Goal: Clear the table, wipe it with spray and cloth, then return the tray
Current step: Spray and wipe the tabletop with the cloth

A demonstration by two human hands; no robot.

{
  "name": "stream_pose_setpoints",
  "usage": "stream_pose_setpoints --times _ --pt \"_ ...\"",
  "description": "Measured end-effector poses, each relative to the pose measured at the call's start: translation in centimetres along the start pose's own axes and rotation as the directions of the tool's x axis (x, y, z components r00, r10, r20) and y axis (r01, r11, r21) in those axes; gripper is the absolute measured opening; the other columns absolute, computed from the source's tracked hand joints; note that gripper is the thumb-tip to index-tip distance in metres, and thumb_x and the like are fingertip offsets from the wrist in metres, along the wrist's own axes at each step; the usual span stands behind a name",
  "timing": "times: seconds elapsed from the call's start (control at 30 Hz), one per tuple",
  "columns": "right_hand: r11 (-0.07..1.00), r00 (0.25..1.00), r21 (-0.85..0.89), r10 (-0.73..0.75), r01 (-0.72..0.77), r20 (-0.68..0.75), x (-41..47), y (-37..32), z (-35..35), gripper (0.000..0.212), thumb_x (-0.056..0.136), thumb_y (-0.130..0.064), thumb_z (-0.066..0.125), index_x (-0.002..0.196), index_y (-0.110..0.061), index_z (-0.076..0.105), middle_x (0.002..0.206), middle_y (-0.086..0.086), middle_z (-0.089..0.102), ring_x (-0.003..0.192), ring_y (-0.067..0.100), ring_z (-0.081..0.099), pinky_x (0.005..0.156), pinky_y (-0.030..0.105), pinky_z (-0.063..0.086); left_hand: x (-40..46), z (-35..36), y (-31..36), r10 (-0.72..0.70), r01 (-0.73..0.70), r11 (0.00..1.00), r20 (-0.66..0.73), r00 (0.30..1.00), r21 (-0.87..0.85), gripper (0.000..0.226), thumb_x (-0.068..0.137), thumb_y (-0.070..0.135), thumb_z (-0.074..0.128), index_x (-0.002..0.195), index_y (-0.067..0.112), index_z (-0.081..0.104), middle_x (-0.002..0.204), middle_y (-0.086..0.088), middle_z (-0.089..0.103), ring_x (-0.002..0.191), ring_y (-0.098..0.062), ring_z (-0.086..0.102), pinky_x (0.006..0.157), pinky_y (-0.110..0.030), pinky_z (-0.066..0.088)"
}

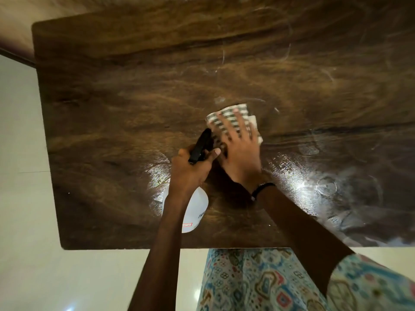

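Note:
A dark wooden table (134, 97) fills the view, with wet smears and streaks across it. My left hand (190, 169) grips the neck of a white spray bottle (195, 212) with a black trigger head, held above the table's near middle. Just to its right, my right hand (242, 147) lies flat with spread fingers on a folded checked cloth (231, 113) and presses it on the tabletop. No tray shows in view.
Pale tiled floor (20, 153) lies to the left of the table and in front of its near edge. Shiny wet patches (314, 182) with ring marks cover the table's near right part. My patterned clothing (258, 279) is at the bottom.

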State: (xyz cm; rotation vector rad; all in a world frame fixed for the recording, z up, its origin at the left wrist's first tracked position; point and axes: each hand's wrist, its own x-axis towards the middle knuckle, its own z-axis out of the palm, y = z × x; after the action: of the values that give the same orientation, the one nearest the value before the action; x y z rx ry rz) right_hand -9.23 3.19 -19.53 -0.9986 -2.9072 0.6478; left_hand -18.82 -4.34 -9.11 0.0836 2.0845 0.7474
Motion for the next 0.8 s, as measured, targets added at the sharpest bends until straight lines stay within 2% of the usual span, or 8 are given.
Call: stream_pose_setpoints --times 0.1,0.2,0.27,0.37,0.5,0.57,0.67,0.8 --pt "0.955 0.957 0.069 -0.290 0.289 0.008 -1.6 -0.7 1.3 0.044 0.091 -0.035 0.050 0.131 -0.018 0.057 0.146 0.006 0.046 0.143 0.035 0.026 0.115 0.056 0.021 0.1 -0.1 -0.2 0.006 -0.005 1.000 -0.016 1.000 0.029 0.023 0.076 0.036 0.076 0.069 0.025 0.056 0.062 0.005 0.058 0.060 -0.012 0.057 0.055 -0.019 0.046" --pt "0.899 0.897 -0.051 -0.427 0.434 0.111 -4.6 1.7 0.8 0.053 0.086 -0.038 0.051 0.137 -0.028 0.045 0.148 0.003 0.044 0.143 0.032 0.028 0.115 0.051 0.022 0.2 -0.2 -0.3 0.011 -0.011 0.999 -0.002 1.000 0.032 0.022 0.076 0.034 0.076 0.067 0.023 0.059 0.056 0.005 0.055 0.051 -0.009 0.051 0.052 -0.021 0.042" --pt "0.924 0.928 -0.111 -0.355 0.367 0.115 -6.0 4.2 -0.5 0.060 0.084 -0.041 0.046 0.143 -0.034 0.035 0.150 0.000 0.041 0.143 0.030 0.026 0.115 0.049 0.022 0.3 -0.4 -0.3 0.015 -0.015 1.000 0.000 1.000 0.027 0.019 0.076 0.032 0.076 0.074 0.019 0.063 0.057 0.003 0.054 0.051 -0.010 0.051 0.054 -0.022 0.043" --pt "0.992 0.996 -0.092 -0.084 0.086 0.023 -5.5 6.7 -2.1 0.060 0.088 -0.041 0.045 0.146 -0.034 0.034 0.155 -0.003 0.033 0.146 0.028 0.018 0.114 0.048 0.023 0.5 -0.5 -0.1 0.034 -0.035 0.999 0.018 0.999 0.040 0.021 0.079 0.031 0.073 0.086 0.013 0.064 0.064 0.003 0.057 0.058 -0.008 0.055 0.054 -0.014 0.045" --pt "0.989 0.988 -0.042 0.137 -0.141 -0.076 -0.3 4.0 -1.7 0.060 0.087 -0.040 0.047 0.145 -0.029 0.037 0.155 0.001 0.032 0.146 0.031 0.017 0.113 0.053 0.022 0.8 -0.6 0.1 0.037 -0.038 0.999 0.020 0.999 0.020 0.025 0.079 0.030 0.073 0.092 0.011 0.065 0.068 0.002 0.059 0.060 -0.008 0.055 0.062 -0.022 0.046" --pt "0.997 0.997 -0.039 0.067 -0.069 -0.045 2.1 1.4 -0.8 0.060 0.087 -0.040 0.047 0.146 -0.029 0.037 0.156 0.001 0.032 0.146 0.032 0.018 0.115 0.052 0.018 0.9 -0.6 0.2 0.031 -0.032 0.999 0.022 0.999 0.025 0.017 0.079 0.030 0.074 0.084 0.016 0.064 0.067 0.003 0.059 0.061 -0.008 0.056 0.066 -0.026 0.048" --pt "0.987 0.987 0.029 -0.154 0.155 -0.045 2.5 -1.6 0.8 0.053 0.090 -0.036 0.046 0.142 -0.027 0.045 0.150 0.001 0.042 0.144 0.032 0.019 0.117 0.052 0.015 0.9 -0.7 0.4 0.056 -0.057 0.996 0.017 0.998 0.064 0.020 0.078 0.031 0.075 0.069 0.024 0.059 0.062 0.007 0.059 0.059 -0.007 0.057 0.063 -0.025 0.047" --pt "0.930 0.929 -0.014 -0.366 0.367 0.047 -1.4 0.3 1.0 0.048 0.088 -0.036 0.054 0.133 -0.020 0.055 0.143 0.005 0.051 0.143 0.032 0.027 0.116 0.051 0.022 1.4 -0.9 0.6 0.078 -0.078 0.990 0.003 0.997 0.121 0.021 0.077 0.036 0.075 0.081 0.017 0.065 0.062 0.004 0.060 0.059 -0.012 0.058 0.050 -0.013 0.044"
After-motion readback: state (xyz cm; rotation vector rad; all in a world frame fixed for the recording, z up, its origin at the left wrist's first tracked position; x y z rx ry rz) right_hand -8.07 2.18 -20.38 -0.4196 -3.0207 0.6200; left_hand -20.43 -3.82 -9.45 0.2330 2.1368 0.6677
